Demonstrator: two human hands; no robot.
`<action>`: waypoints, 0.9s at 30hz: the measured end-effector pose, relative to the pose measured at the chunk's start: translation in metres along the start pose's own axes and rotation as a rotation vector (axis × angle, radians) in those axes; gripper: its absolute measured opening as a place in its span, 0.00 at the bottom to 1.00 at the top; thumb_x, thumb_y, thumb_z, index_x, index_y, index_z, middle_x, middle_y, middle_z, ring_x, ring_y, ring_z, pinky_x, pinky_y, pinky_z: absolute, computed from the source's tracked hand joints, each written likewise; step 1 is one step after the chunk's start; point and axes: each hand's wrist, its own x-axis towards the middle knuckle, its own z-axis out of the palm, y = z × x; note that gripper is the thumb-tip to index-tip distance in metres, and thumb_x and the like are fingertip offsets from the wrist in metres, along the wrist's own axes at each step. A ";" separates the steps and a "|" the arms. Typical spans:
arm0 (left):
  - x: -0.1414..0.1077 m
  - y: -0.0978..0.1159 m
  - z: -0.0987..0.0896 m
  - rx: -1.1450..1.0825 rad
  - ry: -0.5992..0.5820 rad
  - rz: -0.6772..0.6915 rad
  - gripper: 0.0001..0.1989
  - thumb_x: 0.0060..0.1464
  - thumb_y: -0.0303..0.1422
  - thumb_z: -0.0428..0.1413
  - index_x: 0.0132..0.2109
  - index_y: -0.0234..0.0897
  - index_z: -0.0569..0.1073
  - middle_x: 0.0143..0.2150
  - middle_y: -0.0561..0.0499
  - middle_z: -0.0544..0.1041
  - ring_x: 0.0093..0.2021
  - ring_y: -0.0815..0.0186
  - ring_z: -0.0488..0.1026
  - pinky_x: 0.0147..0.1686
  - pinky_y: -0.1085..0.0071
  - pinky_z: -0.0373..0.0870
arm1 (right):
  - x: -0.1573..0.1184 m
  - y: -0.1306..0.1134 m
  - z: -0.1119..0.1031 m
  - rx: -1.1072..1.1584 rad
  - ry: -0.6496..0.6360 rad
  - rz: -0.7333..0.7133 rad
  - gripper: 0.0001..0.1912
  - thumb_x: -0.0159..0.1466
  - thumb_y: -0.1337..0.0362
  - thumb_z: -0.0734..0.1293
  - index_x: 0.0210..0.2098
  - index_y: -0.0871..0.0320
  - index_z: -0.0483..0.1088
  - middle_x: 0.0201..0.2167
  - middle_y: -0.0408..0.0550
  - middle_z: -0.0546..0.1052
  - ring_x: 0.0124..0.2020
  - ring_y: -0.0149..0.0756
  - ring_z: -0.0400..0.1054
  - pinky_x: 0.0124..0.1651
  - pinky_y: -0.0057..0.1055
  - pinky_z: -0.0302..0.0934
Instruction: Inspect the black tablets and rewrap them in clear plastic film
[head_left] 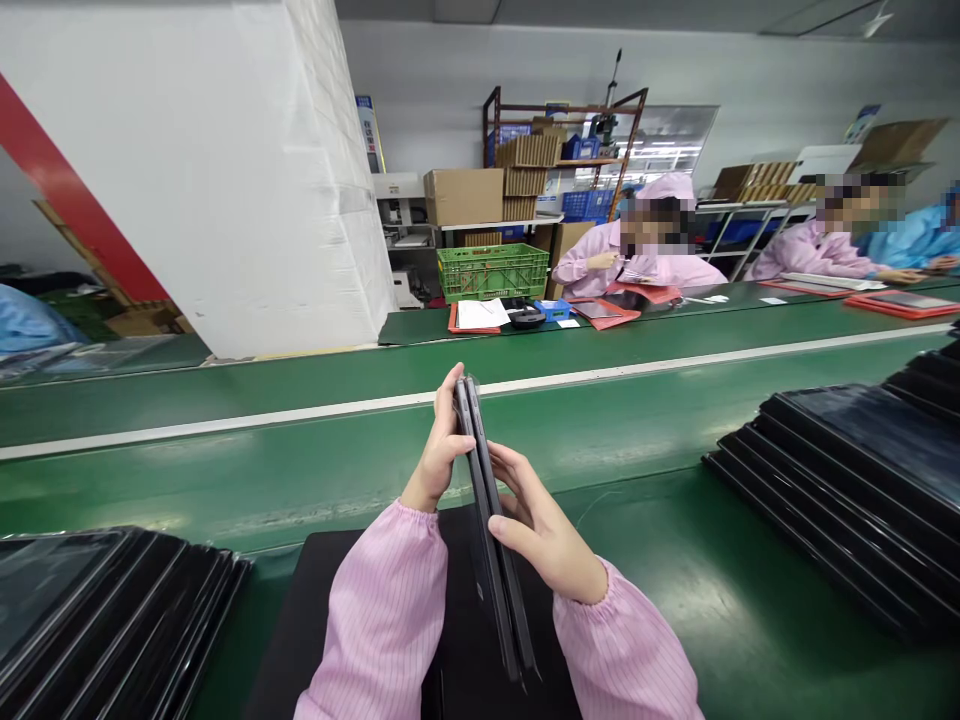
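Observation:
Two thin dark slabs that look like tablets (491, 530) stand on edge, side by side, between my hands. My left hand (444, 440) presses on the left slab's outer face, its thumb over the top edge. From the other side my right hand (544, 525) grips the pair, the thumb on the near edge and the fingers behind. Below them a black mat (322, 570) lies on the green work surface. Both forearms wear pink striped sleeves. The slabs' outer faces are mostly turned away from view.
Stacks of black flat pieces in clear film stand at the left (112, 610) and right (847, 480). Beyond a white rail (600, 376) runs a green belt (315, 375). Co-workers in pink sit across it, near a green crate (493, 270). A white wrapped pillar (300, 180) rises at the left.

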 end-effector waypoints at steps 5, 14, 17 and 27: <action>0.001 0.000 0.000 0.052 -0.026 0.009 0.47 0.44 0.44 0.54 0.71 0.43 0.49 0.74 0.48 0.46 0.74 0.49 0.42 0.72 0.54 0.34 | 0.001 0.000 -0.003 0.020 0.019 0.005 0.30 0.65 0.67 0.66 0.63 0.46 0.56 0.67 0.50 0.59 0.69 0.42 0.51 0.65 0.46 0.56; -0.001 0.008 0.006 0.109 -0.050 0.020 0.49 0.44 0.44 0.53 0.72 0.39 0.46 0.72 0.44 0.51 0.73 0.46 0.44 0.71 0.51 0.35 | 0.001 -0.002 -0.007 0.019 0.037 0.012 0.31 0.59 0.69 0.65 0.60 0.49 0.57 0.64 0.52 0.61 0.66 0.44 0.54 0.61 0.45 0.61; -0.002 0.006 0.006 0.108 -0.056 0.038 0.48 0.45 0.45 0.53 0.72 0.40 0.47 0.73 0.45 0.50 0.73 0.46 0.44 0.71 0.51 0.35 | 0.001 -0.003 -0.007 0.025 0.039 0.014 0.31 0.58 0.69 0.65 0.60 0.49 0.56 0.64 0.52 0.60 0.67 0.45 0.54 0.60 0.45 0.61; -0.006 0.011 0.013 0.099 -0.098 0.044 0.47 0.46 0.46 0.54 0.72 0.43 0.49 0.71 0.44 0.53 0.72 0.43 0.46 0.70 0.46 0.41 | -0.005 -0.015 -0.011 -0.017 0.023 0.031 0.33 0.57 0.68 0.66 0.61 0.50 0.54 0.64 0.54 0.59 0.66 0.45 0.55 0.60 0.45 0.62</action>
